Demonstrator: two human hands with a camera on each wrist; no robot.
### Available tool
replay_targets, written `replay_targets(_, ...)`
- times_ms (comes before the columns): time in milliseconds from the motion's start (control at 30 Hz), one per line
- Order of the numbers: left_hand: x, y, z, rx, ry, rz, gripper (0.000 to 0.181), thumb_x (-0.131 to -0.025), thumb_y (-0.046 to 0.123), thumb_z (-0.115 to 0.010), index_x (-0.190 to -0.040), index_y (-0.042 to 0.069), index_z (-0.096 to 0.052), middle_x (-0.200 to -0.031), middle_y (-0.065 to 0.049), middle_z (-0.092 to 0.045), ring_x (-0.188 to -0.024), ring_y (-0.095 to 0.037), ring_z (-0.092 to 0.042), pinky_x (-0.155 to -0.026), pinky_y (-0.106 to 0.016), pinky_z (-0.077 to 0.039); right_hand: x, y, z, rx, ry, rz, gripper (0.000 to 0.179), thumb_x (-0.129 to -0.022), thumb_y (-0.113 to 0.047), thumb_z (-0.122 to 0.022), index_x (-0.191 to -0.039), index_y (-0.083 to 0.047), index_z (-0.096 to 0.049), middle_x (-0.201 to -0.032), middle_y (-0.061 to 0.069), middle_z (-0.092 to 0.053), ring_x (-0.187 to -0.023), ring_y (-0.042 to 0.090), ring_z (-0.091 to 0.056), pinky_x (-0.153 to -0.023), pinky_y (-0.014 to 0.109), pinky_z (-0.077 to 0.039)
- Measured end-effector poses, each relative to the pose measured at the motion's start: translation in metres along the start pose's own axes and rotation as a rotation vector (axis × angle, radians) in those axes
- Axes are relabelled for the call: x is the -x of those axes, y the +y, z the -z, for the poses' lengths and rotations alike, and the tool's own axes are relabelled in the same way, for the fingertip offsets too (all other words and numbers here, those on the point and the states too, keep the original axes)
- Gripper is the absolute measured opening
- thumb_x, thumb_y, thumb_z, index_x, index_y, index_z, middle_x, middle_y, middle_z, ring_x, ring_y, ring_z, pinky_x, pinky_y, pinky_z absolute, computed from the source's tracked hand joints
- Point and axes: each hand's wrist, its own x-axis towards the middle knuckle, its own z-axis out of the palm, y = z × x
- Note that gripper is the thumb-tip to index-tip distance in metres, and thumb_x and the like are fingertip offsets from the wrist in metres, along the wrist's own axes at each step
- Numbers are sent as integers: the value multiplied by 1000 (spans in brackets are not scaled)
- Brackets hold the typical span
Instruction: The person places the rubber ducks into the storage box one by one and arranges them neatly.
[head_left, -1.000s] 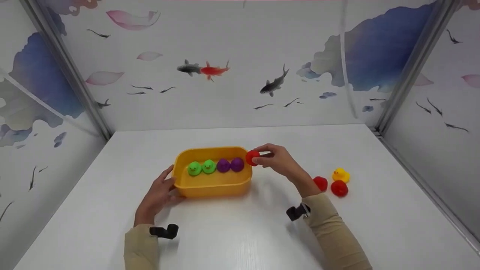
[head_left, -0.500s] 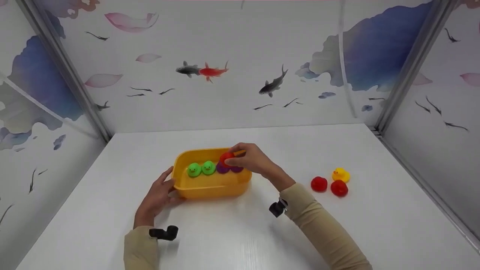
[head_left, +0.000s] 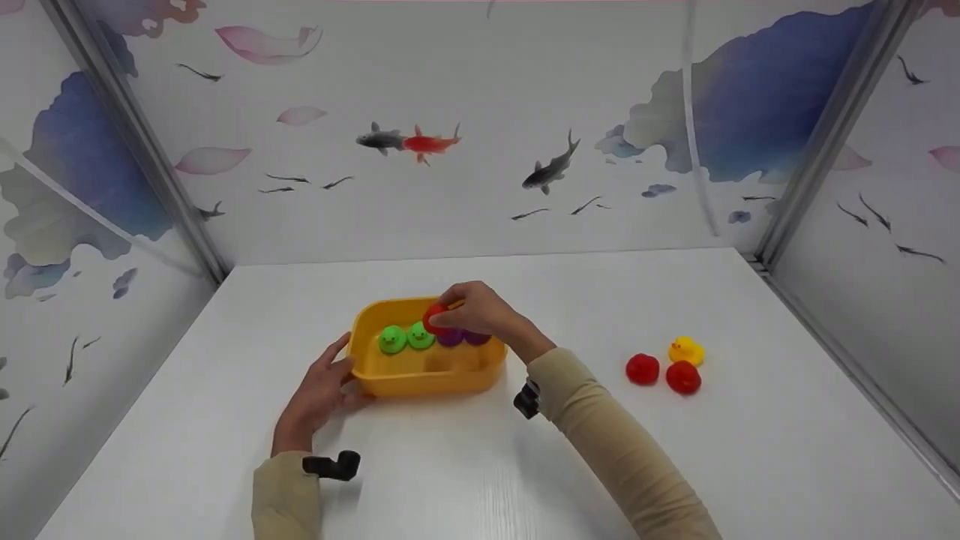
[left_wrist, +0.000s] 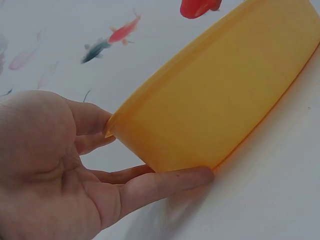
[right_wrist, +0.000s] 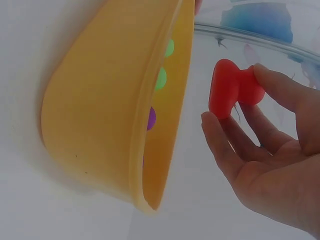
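In the head view, a yellow tub (head_left: 409,384) holds two green rubber ducks (head_left: 392,340) and two rounded purple toys (head_left: 450,337), lined up and partly covered by my right hand (head_left: 480,309). That hand pinches a red rubber duck (right_wrist: 225,90) between thumb and fingertips, above the tub near the purple toys. My left hand (head_left: 319,390) touches the tub's left end. The left wrist view shows its fairly straight fingers (left_wrist: 170,186) spread around the corner, one along the lower edge, others at the rim.
On the white table (head_left: 420,480) to the right stand two red toys (head_left: 643,370) and a yellow rubber duck (head_left: 686,351). White panels (head_left: 480,210) painted with fish close off the back and both sides.
My right hand has carried the red duck leftward from outside the tub's right rim to above its middle. The left hand and the tub have stayed in place.
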Motion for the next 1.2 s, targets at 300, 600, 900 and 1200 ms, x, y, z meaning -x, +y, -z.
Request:
replay_targets(300,-3,-2,1,-43,23,33,59,-109,32,-37,-162,34,-12,-160,-16,-38,-141,-32,-48,-103,-39,-54,-15,-5,-19,-64,-27,-82,39,-89,-36,-76,-121,-15,-67,-118,4,-67,-112,29,-65,-95,36,-59)
replay_targets(600,-1,-1,0,-37,21,37,58,-109,31,-37,-162,34,-12,-160,-16,-38,-140,-33,-49,-104,-41,-54,-21,-4,-51,-109,-18,-70,26,-89,-26,-76,-111,-12,-71,-112,5,-69,-101,23,-63,-96,35,-58)
replay_targets(900,0,-1,0,-46,14,10,59,-109,31,-38,-162,31,-12,-161,-17,-36,-141,-34,-47,-100,-41,-56,-28,-8,-71,-72,-24,-58,23,-88,-22,-78,-108,-13,-75,-110,3,-72,-99,18,-65,-97,32,-58)
replay_targets(1200,1,-2,-2,-146,36,4,62,-109,32,-40,-162,31,-8,-162,-15,-36,-142,-34,-46,-105,-38,-52,-30,-10,-87,-60,-34,-100,25,-86,-19,-79,-110,-13,-76,-105,0,-72,-94,18,-63,-93,29,-58)
